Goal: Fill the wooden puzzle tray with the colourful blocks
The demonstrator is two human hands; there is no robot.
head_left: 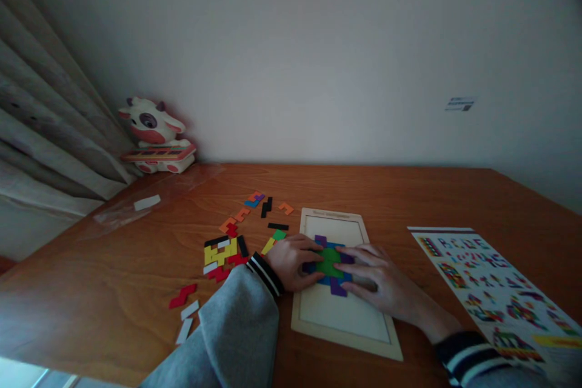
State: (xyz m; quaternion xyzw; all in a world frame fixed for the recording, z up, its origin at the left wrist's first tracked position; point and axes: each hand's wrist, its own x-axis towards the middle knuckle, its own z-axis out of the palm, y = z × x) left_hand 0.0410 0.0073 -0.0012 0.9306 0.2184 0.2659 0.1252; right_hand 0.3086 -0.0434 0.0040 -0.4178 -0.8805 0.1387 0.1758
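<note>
Between the left grip and the right grip lies a cluster of green, blue and purple pieces, on the framed board. Fingertips of both rest on the cluster's sides; each grip's fingers are spread apart, but whether either pinches a piece I cannot tell. Left of the left grip, yellow, red, black and white pieces lie on the desk. Right of the right grip is a printed sheet.
</note>
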